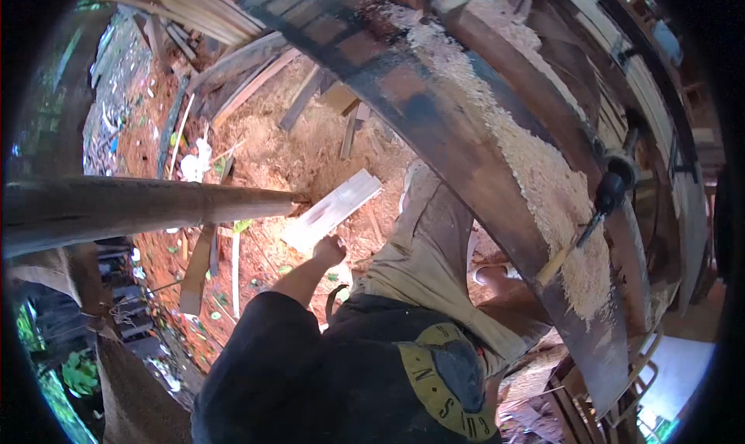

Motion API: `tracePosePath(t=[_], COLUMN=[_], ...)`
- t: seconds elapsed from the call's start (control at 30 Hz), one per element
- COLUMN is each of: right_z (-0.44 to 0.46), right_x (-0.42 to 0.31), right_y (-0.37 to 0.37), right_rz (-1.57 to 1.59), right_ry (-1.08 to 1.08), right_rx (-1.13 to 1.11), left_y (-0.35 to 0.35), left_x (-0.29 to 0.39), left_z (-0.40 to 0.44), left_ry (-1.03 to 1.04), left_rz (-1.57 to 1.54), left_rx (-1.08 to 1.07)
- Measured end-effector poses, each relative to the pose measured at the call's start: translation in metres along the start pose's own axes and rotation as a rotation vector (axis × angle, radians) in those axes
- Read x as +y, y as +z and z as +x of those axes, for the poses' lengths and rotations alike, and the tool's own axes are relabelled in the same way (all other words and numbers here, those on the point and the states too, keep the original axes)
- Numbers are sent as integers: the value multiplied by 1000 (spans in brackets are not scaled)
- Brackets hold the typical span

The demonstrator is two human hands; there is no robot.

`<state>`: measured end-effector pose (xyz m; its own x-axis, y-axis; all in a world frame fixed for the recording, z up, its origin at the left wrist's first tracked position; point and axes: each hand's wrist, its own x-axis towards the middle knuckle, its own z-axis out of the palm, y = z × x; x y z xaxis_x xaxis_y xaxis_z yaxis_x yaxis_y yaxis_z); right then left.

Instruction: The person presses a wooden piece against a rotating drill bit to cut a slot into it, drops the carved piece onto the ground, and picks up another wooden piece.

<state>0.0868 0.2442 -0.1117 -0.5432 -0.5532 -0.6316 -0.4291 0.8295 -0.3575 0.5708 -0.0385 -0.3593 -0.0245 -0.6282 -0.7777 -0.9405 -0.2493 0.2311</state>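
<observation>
My left hand point(330, 250) hangs low beside my body with its fingers curled. It is next to the near edge of a pale, sunlit wooden board point(341, 203). I cannot tell whether the hand touches the board or what the fingers close on, if anything. My right hand does not show. To the right runs a long dark wooden bench plank point(466, 165), strewn with wood shavings point(543, 172). On the shavings lies a tool with a pale wooden handle point(552, 267) and a dark shaft, close to a black rounded object point(611, 193).
A thick round pole point(147, 211) juts in from the left at body height. Offcuts point(301, 99) and sawdust point(303, 153) cover the ground beyond the board. Stacked timbers point(535, 79) stand along the right. A sacking cloth point(136, 390) hangs at lower left.
</observation>
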Motion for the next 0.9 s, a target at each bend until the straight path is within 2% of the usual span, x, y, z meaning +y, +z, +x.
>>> tracePosePath(t=[0.13, 0.37, 0.53, 0.6, 0.67, 0.7, 0.73, 0.83, 0.87, 0.9], right_z=[5, 10, 14, 16, 16, 16, 17, 22, 22, 23], right_x=[-38, -65, -77, -83, -87, -91, -94, -106, -107, -110], right_y=[-31, -52, -59, -60, -62, -63, -63, -64, -65, -67], right_rz=[-81, -185, -228, -243, -260, -262, -266, -275, -275, -277], right_ry=[-56, 5, 43, 53, 58, 59, 61, 52, 50, 47], right_rx=[-2, -31, -38, -44, -49, -53, -54, -47, -41, -34], left_y=[-16, 1, 8, -4, -40, -26, -7, -11, -34, -26], left_x=[5, 3, -45, -73, -71, -98, -117, -114, -91, -95], left_z=[25, 49, 51, 54, 38, 51, 63, 73, 61, 70], left_ry=[-260, -387, -439, -553, -729, -721, -749, -793, -812, -779], left_rz=[-13, -48, 70, 1, -170, -248, -277, -371, -399, -371], left_rx=[65, 91, 311, 350, 326, 447, 472, 555, 460, 404])
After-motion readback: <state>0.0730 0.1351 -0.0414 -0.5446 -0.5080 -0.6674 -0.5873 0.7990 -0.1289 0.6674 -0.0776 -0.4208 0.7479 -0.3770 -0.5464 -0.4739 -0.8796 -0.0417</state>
